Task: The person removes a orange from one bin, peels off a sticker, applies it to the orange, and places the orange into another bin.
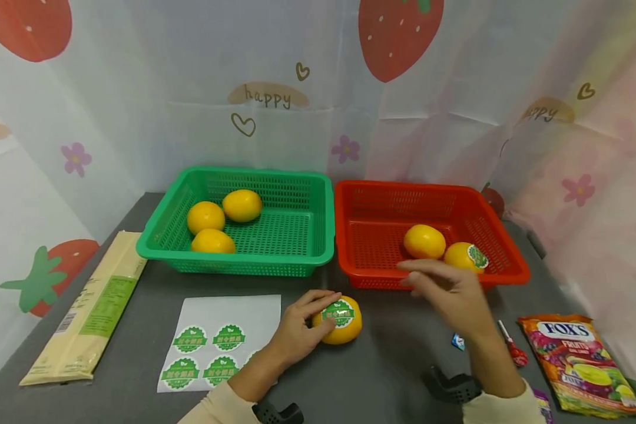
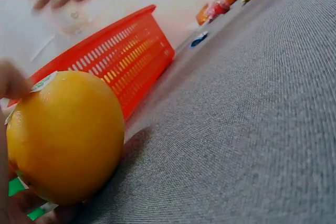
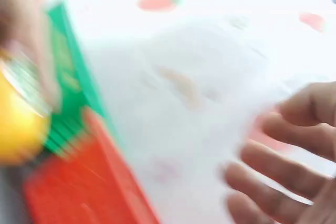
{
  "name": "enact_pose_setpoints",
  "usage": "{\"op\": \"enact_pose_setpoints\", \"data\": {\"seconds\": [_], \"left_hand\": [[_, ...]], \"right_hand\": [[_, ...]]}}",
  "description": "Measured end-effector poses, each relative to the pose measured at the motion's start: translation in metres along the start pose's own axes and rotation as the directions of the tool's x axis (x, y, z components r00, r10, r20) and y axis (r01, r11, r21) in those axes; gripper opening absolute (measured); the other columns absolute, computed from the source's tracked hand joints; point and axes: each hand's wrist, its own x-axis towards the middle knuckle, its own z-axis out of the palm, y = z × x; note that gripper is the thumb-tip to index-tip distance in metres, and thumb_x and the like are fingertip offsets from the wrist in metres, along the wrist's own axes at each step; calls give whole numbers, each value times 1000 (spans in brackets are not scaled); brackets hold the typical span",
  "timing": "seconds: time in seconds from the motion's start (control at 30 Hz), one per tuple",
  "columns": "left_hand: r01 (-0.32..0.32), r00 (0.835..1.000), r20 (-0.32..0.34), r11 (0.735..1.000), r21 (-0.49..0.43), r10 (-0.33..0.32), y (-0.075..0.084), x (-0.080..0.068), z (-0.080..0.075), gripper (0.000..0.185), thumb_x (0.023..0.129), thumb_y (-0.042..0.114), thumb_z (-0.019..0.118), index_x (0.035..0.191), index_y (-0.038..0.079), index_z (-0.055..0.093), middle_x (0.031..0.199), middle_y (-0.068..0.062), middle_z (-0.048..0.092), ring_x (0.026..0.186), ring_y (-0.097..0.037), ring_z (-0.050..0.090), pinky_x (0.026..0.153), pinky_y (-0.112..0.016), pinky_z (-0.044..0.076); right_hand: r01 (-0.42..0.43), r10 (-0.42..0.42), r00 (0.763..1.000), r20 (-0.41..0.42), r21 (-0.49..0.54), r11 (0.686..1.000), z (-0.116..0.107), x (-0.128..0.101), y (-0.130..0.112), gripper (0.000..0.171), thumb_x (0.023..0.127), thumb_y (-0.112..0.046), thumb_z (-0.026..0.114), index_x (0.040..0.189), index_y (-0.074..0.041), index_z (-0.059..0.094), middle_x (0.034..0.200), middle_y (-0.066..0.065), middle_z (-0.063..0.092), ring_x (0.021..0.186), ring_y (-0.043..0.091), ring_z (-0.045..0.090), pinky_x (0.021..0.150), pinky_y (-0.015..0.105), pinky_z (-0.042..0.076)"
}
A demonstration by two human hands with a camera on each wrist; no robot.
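My left hand grips an orange on the table, thumb and fingers bent round its left side. A round green-and-white sticker lies on top of this orange, partly under the fingers. In the left wrist view the orange looks smooth and yellow-orange. Over the front rim of the red basket my right hand hovers, holding nothing, its fingers loosely bent and apart. That basket holds a plain orange and a stickered orange. The right wrist view is blurred.
A green basket with 3 oranges stands at the back left. A white sticker sheet lies left of my left hand, beside a long cream packet. At right are a Fox's candy bag, a red lollipop and a small blue wrapper.
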Motion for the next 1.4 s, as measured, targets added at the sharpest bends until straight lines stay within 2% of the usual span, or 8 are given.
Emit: {"op": "enact_pose_setpoints", "data": {"seconds": [0.13,0.27,0.5,0.63,0.77,0.93,1.1,1.4], "left_hand": [[-12,1000,19,1000,22,12,0,1,3,53,82,15,75,132,9,61,129,1,53,113,-21,52,86,-33,48],[17,999,33,996,85,-20,2,2,4,60,78,24,80,134,15,60,126,8,52,110,-16,53,85,-34,49],[45,996,66,982,184,-58,5,1,4,68,72,32,84,133,25,56,118,9,52,98,-11,55,83,-35,48],[30,999,34,985,168,-36,15,4,7,66,71,34,84,130,29,55,115,12,52,95,-9,55,80,-32,49],[-26,1000,2,989,142,26,40,27,6,70,72,34,83,134,20,53,117,8,53,96,-10,55,78,-33,49],[-68,998,17,977,203,66,71,82,-2,72,73,36,82,135,13,54,117,0,53,95,-14,53,76,-33,48],[28,989,129,957,289,-68,79,135,6,73,73,43,81,137,19,54,111,-3,46,91,-16,50,72,-30,47],[122,893,323,858,499,-315,68,185,36,73,76,49,78,137,15,56,107,1,60,95,-18,50,72,-25,46]], "right_hand": [[13,-93,921,-378,-211,977,-52,0,-11,27,87,12,60,114,14,63,116,12,63,102,19,57,82,20,46],[-303,49,817,-575,-355,884,-90,-12,3,35,91,-8,64,125,-2,64,135,-1,48,122,16,43,97,26,33],[-567,296,760,-578,-370,736,-116,-28,51,54,92,-30,63,138,-3,52,156,7,23,142,31,14,108,60,12],[-643,384,721,-576,-350,682,-115,-33,68,59,93,-34,60,141,-3,47,157,7,23,142,33,17,110,56,15],[-668,398,681,-615,-297,683,-113,-35,74,58,92,-34,62,140,-4,49,155,2,29,141,28,23,111,45,20],[-665,383,673,-632,-291,688,-114,-36,75,58,92,-35,64,139,-5,51,154,-3,31,140,22,24,110,38,24],[-680,403,664,-629,-285,675,-117,-40,73,60,92,-36,63,142,-5,48,155,-3,29,141,23,24,110,38,24],[-642,389,692,-608,-271,717,-113,-36,74,61,93,-35,64,143,-7,46,154,-6,29,138,23,30,106,38,31]]}}
